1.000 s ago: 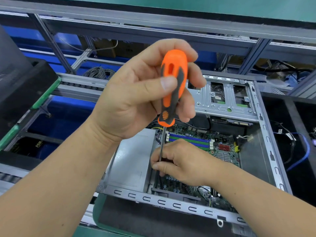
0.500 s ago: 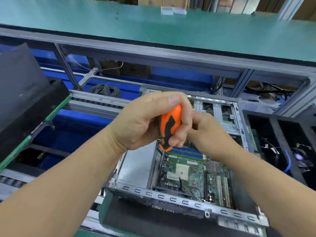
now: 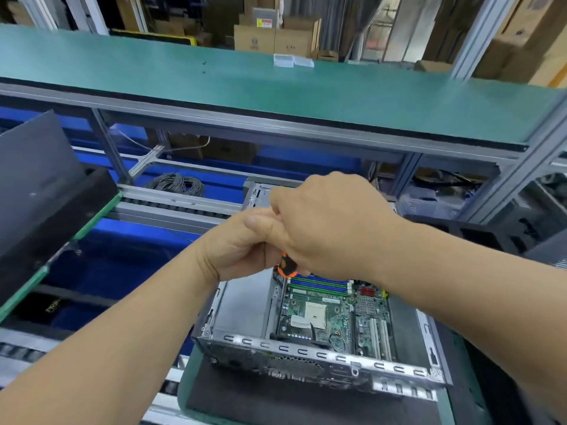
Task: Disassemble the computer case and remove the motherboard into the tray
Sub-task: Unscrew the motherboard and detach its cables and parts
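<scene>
Computer case of grey sheet metal (image 3: 310, 352), its side panel off, lies open at about five o'clock in the head view, on a dark mat over a green pallet (image 3: 190, 384). At twelve o'clock a long green-topped workbench shelf (image 3: 214, 84) spans the scene, and at nine o'clock leans a black flat panel (image 3: 36, 179). Inside the case, toward its three o'clock side, the green rectangular motherboard (image 3: 331, 314) sits in place, beside a plain grey metal box (image 3: 245, 305) at its nine o'clock. Above the board both hands meet: the right hand (image 3: 331, 228) is curled over the top of the orange-and-black-handled screwdriver (image 3: 286, 265), and the left hand (image 3: 242, 243) wraps the handle from nine o'clock, thumb against the right hand. The screwdriver's shaft points down at the board's left edge.
</scene>
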